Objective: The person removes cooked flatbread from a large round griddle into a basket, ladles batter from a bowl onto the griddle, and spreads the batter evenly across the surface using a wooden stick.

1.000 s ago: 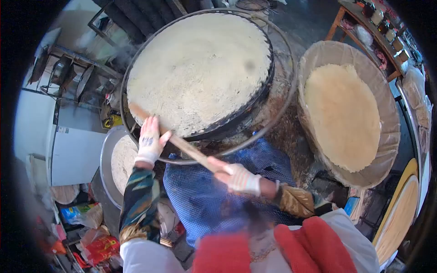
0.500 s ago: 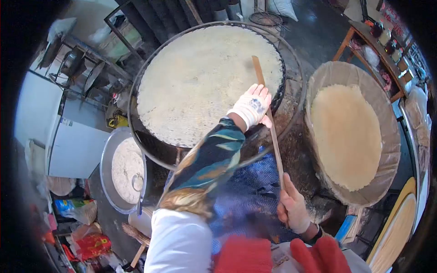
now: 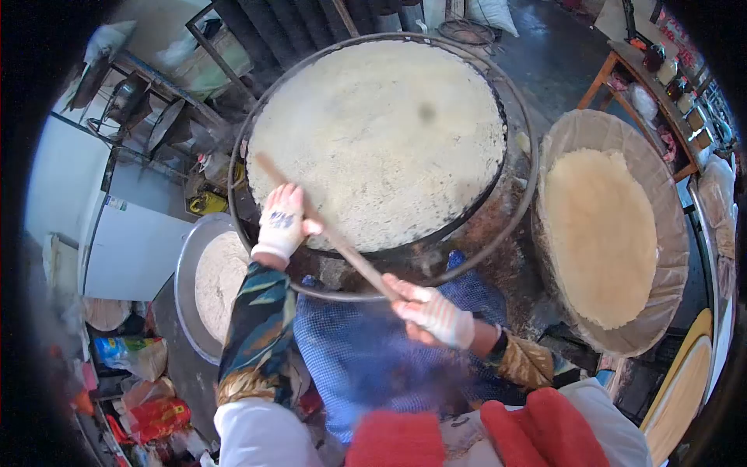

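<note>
A large round griddle (image 3: 510, 132) is covered by a wide pale layer of batter (image 3: 373, 132), with its dark edge showing around it. A long flat wooden stick (image 3: 346, 247) slants over the griddle's near left part, its far end over the pale layer. My left hand (image 3: 282, 224), in a white printed glove, grips the stick's upper part, with fingers on one side and thumb on the other. Near the griddle's front rim, my right hand (image 3: 434, 313), also gloved, is wrapped around the stick's lower end.
A metal ring (image 3: 532, 167) surrounds the griddle. At right stands a lined basket (image 3: 668, 265) holding round pale sheets (image 3: 603, 233). On the left is a metal basin (image 3: 184, 292) with whitish contents. A wooden table (image 3: 622, 62) carries jars, and packets (image 3: 132, 352) lie at lower left.
The stick has swung from the griddle's right side to its left and tilts the other way. Both hands have moved left with it, the right one also upward.
</note>
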A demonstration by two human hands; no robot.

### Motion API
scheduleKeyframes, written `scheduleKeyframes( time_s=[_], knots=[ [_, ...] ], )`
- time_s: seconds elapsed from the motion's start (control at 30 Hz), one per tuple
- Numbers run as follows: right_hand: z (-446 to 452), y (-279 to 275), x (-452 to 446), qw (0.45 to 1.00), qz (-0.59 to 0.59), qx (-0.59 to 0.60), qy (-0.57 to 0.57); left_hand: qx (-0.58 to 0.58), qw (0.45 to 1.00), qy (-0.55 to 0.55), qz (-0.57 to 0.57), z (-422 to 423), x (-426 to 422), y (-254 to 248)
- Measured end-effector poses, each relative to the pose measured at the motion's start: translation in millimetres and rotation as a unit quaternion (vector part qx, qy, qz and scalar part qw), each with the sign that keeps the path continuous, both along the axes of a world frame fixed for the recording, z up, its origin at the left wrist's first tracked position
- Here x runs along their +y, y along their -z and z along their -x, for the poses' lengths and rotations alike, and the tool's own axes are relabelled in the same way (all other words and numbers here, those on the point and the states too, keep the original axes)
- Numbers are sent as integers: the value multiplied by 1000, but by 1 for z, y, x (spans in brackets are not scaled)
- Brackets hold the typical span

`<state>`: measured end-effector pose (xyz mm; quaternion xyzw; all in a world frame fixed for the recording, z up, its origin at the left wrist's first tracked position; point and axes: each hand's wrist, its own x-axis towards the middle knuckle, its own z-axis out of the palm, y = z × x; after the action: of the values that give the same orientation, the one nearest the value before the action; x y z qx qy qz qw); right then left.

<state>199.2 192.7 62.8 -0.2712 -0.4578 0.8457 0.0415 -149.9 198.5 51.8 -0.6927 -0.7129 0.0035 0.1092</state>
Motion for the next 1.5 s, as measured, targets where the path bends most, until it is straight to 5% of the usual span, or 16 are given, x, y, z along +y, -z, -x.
scheduleKeyframes(
  time_s=[0.17, 0.23, 0.3, 0.43, 0.5, 0.63, 0.7, 0.97, 1.1, 1.17, 1.3, 1.37, 1.43, 1.5],
  knots=[
    [-15, 31, -47, 973, -220, -50, -57, 57, 997, -3, -47, -1, -99, 24],
    [-53, 26, -56, 977, -175, -111, -50, -21, 998, 15, -64, -60, -74, -8],
    [-95, 26, -67, 950, -252, -180, 30, -57, 990, 85, -100, -114, -20, -28],
    [-140, 2, -74, 926, -88, -193, 313, -170, 902, 350, -188, -207, 113, -29],
    [-142, -12, -58, 934, -4, -164, 318, -80, 945, 316, 15, -250, 160, -13],
    [-158, 25, -21, 936, 176, 9, 306, -68, 969, 235, 47, -228, 171, 3],
    [-159, 21, -9, 915, 312, 140, 214, -53, 980, 189, 36, -205, 156, 4],
    [-107, 17, -6, 915, 365, 130, 110, -45, 996, 77, 3, -121, 88, 12],
    [-81, 12, -29, 957, 272, 84, 61, -57, 998, 24, -21, -85, 27, 16],
    [-67, 4, -43, 997, 59, -51, 15, -44, 998, 22, -48, -70, -14, 18],
    [-55, 2, -66, 979, -100, -173, -51, -79, 991, -5, -108, -64, -111, 14],
    [-54, -6, -61, 981, -103, -149, -66, -105, 973, -45, -200, -46, -144, 26],
    [-49, -1, -54, 961, -256, -106, -11, -63, 968, -69, -231, -36, -156, 22],
    [-35, -13, -32, 943, -275, -185, -22, -42, 991, -31, -120, -26, -152, 13]
  ],
)
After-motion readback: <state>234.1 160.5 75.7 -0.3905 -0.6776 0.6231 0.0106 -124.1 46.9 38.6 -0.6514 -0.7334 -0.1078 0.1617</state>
